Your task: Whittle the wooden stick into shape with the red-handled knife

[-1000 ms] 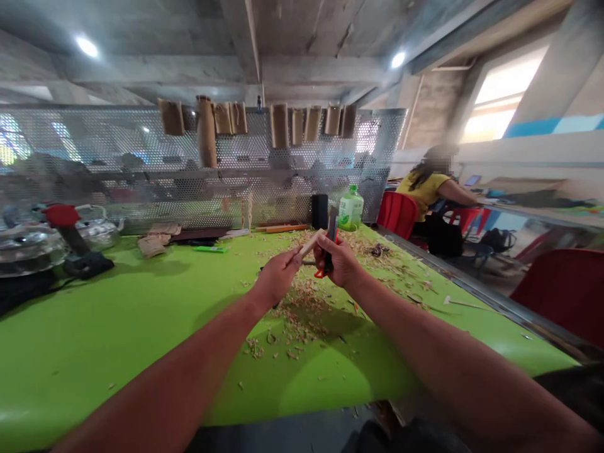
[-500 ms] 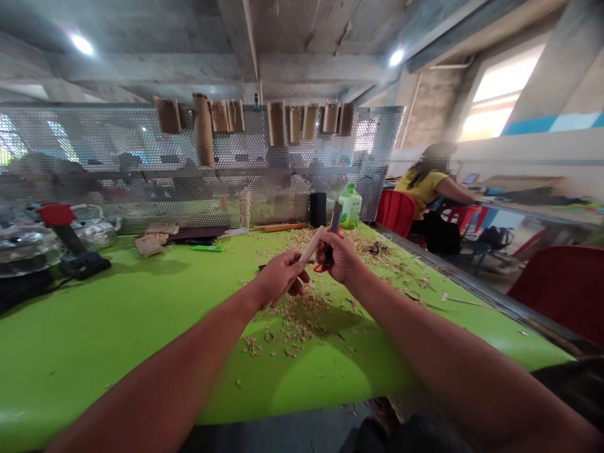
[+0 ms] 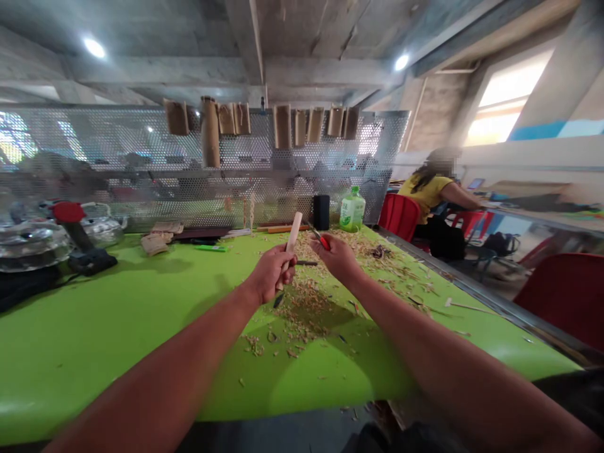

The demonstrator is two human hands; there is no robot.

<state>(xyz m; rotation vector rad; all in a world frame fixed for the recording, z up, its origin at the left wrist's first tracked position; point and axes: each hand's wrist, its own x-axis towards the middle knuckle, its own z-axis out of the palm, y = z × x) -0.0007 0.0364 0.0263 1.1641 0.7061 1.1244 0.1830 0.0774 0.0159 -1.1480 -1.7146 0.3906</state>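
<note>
Far left, two glass vessels (image 3: 33,245), the nearer cut off by the frame edge, beside one red-topped black stand (image 3: 70,217), its exact kind hard to make out. Across the back, one perforated metal screen (image 3: 141,138), nine brown paper tubes (image 3: 210,132) hanging along its top, and only blurred shapes behind the mesh.

On the green table (image 3: 117,340), one tan bundle (image 3: 154,244) and one green lighter (image 3: 211,248), then the left hand (image 3: 272,274), raised above the table. Its fingers (image 3: 278,270) curled together, clamped on one pale wooden stick (image 3: 293,234), held nearly upright above the edge of the shavings, its lower part hidden by the hand. Just below that hand, a dark pointed tip (image 3: 278,301), too small to make out. One thin dark tool (image 3: 306,262) lying just past the knuckles. Under both hands, a heap of wood shavings (image 3: 297,321), more scattered further right.

Next, the right hand (image 3: 337,258), well clear of the stick, fingers (image 3: 324,246) together on one red-handled tool (image 3: 321,240), most of the grip hidden. Behind it, one black cylinder (image 3: 321,212) and one green-capped bottle (image 3: 352,211).

Far right, one seated person in a yellow shirt (image 3: 425,192), hands hidden, and three red chairs (image 3: 561,296), the nearest cut off by the frame.
</note>
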